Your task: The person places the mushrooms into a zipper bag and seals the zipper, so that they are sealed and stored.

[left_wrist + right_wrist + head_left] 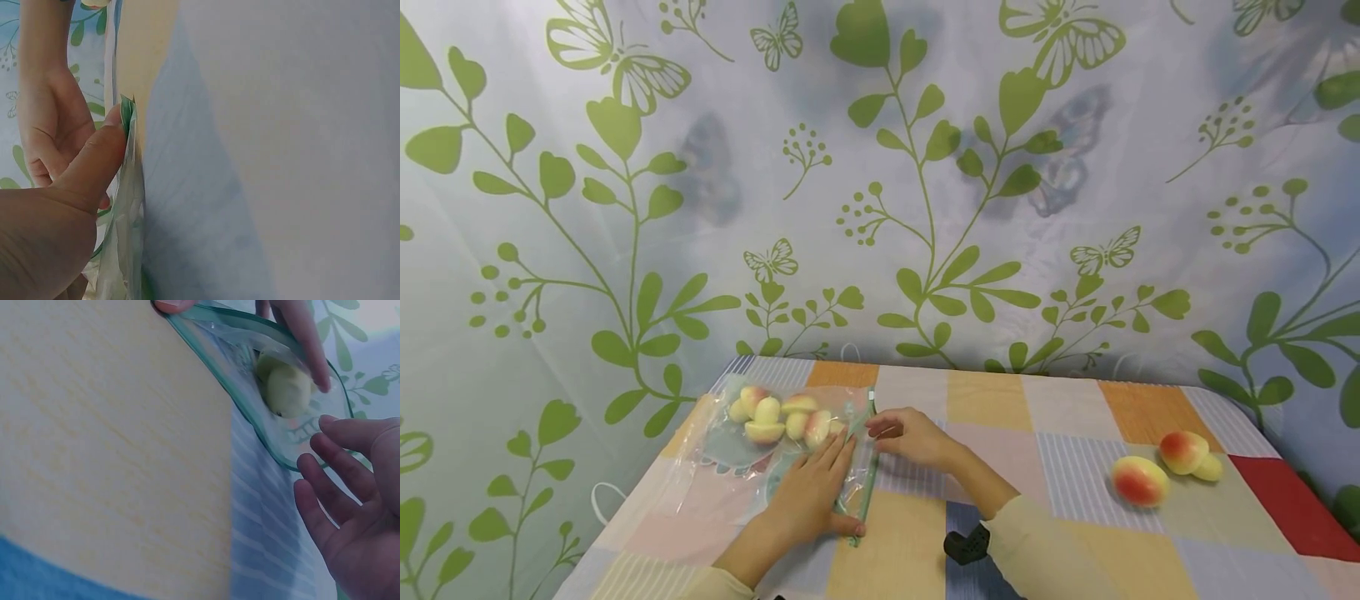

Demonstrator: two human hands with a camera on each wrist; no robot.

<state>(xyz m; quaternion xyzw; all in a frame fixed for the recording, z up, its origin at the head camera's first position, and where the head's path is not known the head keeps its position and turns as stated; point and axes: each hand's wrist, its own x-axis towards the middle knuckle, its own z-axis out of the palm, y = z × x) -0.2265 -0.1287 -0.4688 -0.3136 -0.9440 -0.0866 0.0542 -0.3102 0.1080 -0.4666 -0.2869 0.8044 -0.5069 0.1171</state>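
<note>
A clear zip bag point(715, 492) with a green-edged mouth lies on the left of the table, several yellow-and-red toy fruits point(765, 421) inside it. My left hand point(808, 492) rests across the bag with fingers extended, its thumb touching the green edge near the front corner. In the left wrist view that thumb point(94, 156) lies against the bag's edge. Loosely bent, the fingers of my right hand point(917, 437) are beside the far part of the mouth and hold nothing. The right wrist view has the bag's mouth gaping, with a pale fruit point(287, 390) visible within.
Two more yellow-and-red toy fruits point(1140, 482) point(1187, 454) lie on the right side of the patchwork tablecloth point(1000, 475). A curtain point(820, 208) with green leaves and butterflies hangs behind the table's far edge. A black device point(966, 546) is at my right wrist.
</note>
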